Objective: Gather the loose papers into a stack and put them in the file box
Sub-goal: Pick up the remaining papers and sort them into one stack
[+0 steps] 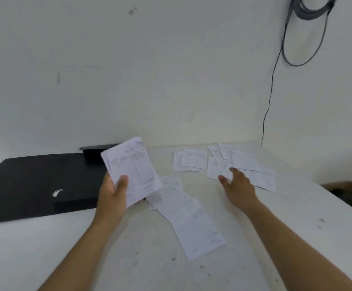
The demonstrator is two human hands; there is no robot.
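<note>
I've got the left hand (113, 193) pinching a stack of papers (132, 171), thumb across the front, held above the table (129, 248). Right hand (237, 183) reaches out, fingers spread, resting on loose sheets (242, 164). Between the hands lie more papers (192, 219). Left of the stack, the black file box (36, 181) lies flat.

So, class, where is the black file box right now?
In the head view, the file box lies flat on the table's left side, beside the left hand holding papers.
</note>
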